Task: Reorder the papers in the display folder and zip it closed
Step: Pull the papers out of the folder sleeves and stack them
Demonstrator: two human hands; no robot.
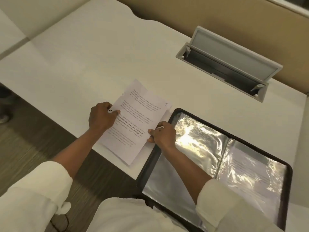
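I see the papers (pixel 137 118) in the middle of the frame, lying tilted on the white desk (pixel 83 56). The left hand (pixel 101 117) grips their left edge with the thumb on top, and the right hand (pixel 163 133) pinches their right edge. The folder (pixel 148 164) lies open at lower right, just beside the papers, its shiny sleeves facing up
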